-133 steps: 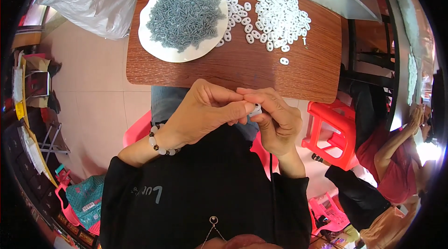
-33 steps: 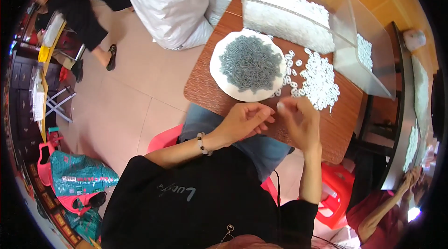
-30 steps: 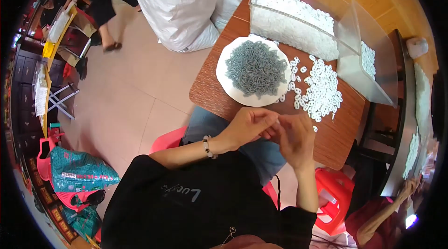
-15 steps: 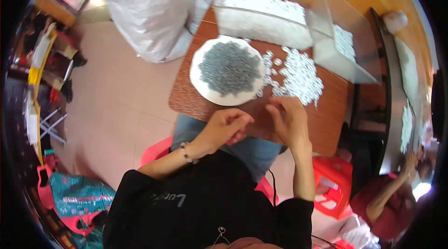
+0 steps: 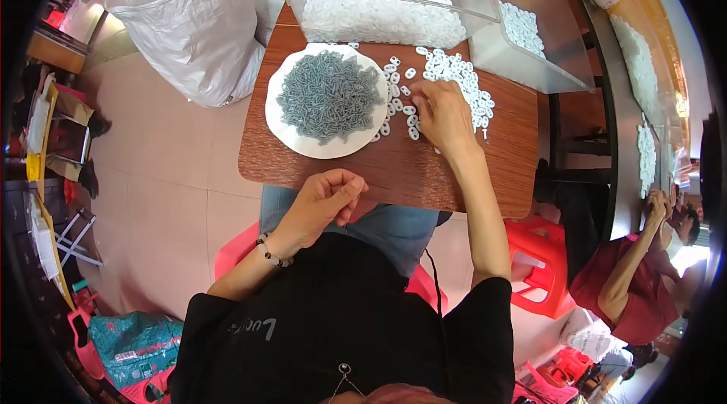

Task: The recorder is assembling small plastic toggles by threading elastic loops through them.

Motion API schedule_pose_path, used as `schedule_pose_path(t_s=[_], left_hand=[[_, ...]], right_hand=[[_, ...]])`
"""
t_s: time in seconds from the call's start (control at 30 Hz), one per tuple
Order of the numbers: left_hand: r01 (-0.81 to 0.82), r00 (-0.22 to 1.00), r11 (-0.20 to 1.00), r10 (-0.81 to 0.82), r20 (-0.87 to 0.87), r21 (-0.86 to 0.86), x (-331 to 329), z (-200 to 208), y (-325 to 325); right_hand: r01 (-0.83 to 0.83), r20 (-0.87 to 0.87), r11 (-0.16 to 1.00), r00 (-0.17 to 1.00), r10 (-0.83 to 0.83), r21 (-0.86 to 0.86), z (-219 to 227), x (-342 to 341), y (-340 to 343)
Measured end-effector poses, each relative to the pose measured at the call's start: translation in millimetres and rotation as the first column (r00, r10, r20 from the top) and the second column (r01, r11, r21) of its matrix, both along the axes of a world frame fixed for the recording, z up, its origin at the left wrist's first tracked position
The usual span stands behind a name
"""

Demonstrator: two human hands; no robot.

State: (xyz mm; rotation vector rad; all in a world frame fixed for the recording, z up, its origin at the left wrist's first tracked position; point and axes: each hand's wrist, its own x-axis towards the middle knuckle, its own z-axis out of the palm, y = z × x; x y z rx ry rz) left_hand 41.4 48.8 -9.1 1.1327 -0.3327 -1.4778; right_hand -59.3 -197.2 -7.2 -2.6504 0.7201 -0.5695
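A white plate (image 5: 284, 131) on the brown table carries a heap of small grey spring-like pieces (image 5: 331, 93). To its right lie loose white oval pieces (image 5: 462, 74) with two holes each. Over their near edge reaches my right hand (image 5: 447, 120), fingers bent down and drawn together among the white pieces; whatever is between its fingertips is hidden. My left hand (image 5: 333, 198), with a bead bracelet at the wrist, hovers by the table's front edge below the plate. Its fingers are curled with the thumb pressed against them, and anything inside cannot be made out.
Clear bins of white pieces, one long (image 5: 379, 21) and one to the right (image 5: 522, 63), stand behind the heap. A large white sack (image 5: 193, 25) is at the far left. Red stools (image 5: 541, 260) stand near the table; another person (image 5: 632, 298) sits at right.
My right hand has moved forward onto the white pieces, its thumb and fingers closing from a wider gap. My left hand stays near the table's front edge. The whole view has shifted.
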Motion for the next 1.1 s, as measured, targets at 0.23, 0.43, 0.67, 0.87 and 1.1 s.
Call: schedule_pose_path(t_s=[0.23,0.43,0.67,0.87,1.1], left_hand=[[-0.059,0.998,0.998,0.059,-0.004,0.021,1,6,2],[-0.106,0.921,0.993,0.114,0.373,-0.041,26,16,-2],[-0.226,0.776,0.971,0.226,0.589,-0.074,77,5,-17],[-0.089,0.351,0.996,0.059,0.935,-0.029,74,12,-28],[0.105,0.174,0.994,0.001,0.985,-0.019,68,12,-35]], right_hand=[[0.039,-0.067,0.993,0.997,-0.046,-0.110,-11,24,-2],[0.040,-0.092,0.993,0.995,-0.050,-0.107,-15,27,-3],[0.140,0.077,0.985,0.986,-0.148,0.102,6,2,13],[0.105,0.101,0.892,0.981,-0.165,0.440,19,-39,42],[0.069,0.141,0.733,0.965,-0.221,0.676,12,-65,64]])
